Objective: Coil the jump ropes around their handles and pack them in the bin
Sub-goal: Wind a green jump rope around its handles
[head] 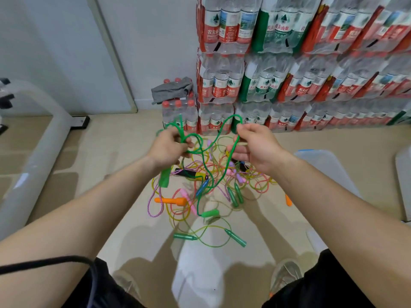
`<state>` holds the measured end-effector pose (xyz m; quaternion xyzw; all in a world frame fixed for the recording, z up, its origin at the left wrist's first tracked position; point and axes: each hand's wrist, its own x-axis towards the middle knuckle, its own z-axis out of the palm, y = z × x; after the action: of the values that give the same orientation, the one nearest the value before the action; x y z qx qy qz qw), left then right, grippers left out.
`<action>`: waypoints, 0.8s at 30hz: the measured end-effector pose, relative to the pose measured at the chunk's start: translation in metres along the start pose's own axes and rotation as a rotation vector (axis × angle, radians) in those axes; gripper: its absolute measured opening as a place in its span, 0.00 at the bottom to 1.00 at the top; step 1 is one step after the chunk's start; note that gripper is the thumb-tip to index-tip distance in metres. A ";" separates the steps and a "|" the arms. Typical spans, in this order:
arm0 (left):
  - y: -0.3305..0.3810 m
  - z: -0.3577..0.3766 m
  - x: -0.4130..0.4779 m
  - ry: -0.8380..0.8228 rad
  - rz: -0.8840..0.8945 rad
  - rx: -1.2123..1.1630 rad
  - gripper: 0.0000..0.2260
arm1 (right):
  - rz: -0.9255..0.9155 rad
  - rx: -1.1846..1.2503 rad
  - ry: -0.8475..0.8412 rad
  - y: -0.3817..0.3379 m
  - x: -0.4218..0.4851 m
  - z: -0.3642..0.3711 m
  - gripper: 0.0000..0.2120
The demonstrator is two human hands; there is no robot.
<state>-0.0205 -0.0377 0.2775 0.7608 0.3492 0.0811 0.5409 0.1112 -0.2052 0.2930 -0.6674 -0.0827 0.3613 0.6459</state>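
My left hand (169, 146) grips one green handle (164, 178) of a green jump rope (201, 147) together with loops of its cord. My right hand (251, 147) pinches the same green cord farther along, held above the floor. The rope's other green handle (210, 212) hangs low, near the floor. Below the hands lies a tangled pile of several jump ropes (209, 181) with orange (171, 200), pink, blue and dark green handles (235, 237). A clear plastic bin (320, 165) with a blue rim stands on the floor to the right.
Stacked packs of water bottles (289, 74) fill the wall behind the pile. A grey cloth (171, 90) lies on a low pack. A white tubular frame (33, 152) runs down the left. My shoes (287, 274) are near the bottom edge.
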 end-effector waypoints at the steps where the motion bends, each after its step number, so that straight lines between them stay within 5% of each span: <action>1: 0.001 0.007 -0.006 -0.069 0.000 -0.039 0.06 | 0.011 0.069 -0.004 -0.003 -0.001 0.002 0.05; 4: 0.003 0.028 -0.021 -0.235 -0.041 -0.181 0.03 | 0.038 0.270 0.009 -0.011 -0.003 0.008 0.05; 9: 0.004 0.041 -0.031 -0.422 0.092 -0.039 0.23 | 0.026 0.536 0.060 -0.021 0.000 0.006 0.09; 13: -0.002 0.045 -0.028 -0.388 0.135 0.011 0.06 | -0.001 0.594 0.170 -0.023 0.006 -0.005 0.12; 16: 0.007 0.040 -0.026 -0.316 0.028 -0.213 0.06 | 0.043 0.303 0.186 -0.017 0.003 -0.015 0.14; 19: 0.018 0.033 -0.021 -0.252 -0.009 -0.424 0.08 | 0.107 -0.017 -0.028 -0.002 -0.012 -0.001 0.09; 24: 0.024 0.028 -0.015 -0.141 -0.068 -0.549 0.07 | -0.143 -0.315 -0.056 0.031 -0.018 0.028 0.07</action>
<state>-0.0066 -0.0726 0.2915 0.5774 0.3010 0.1016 0.7521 0.0706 -0.1972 0.2736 -0.7425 -0.2035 0.3152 0.5548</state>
